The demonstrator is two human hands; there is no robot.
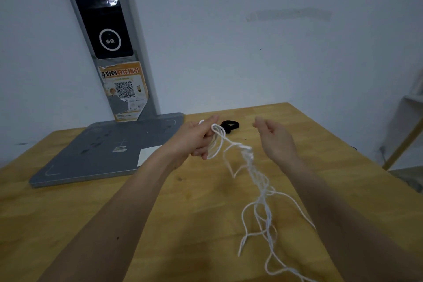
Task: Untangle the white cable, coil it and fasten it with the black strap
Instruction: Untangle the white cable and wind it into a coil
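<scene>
My left hand [197,138] is raised over the wooden table [96,208] and grips a few loops of the white cable [256,181], wound around its fingers. From there the cable trails down to the right in a loose tangle and runs off the frame's bottom edge. My right hand [273,136] hovers to the right of the loops with relaxed, slightly curled fingers and holds nothing. The black strap [230,126] lies on the table just behind the loops, between the two hands.
A grey stand [100,153] with a flat base plate sits at the table's back left; its tilted post carries a dark screen and an orange sticker. A white wall is behind. The table's right edge drops off beside my right forearm.
</scene>
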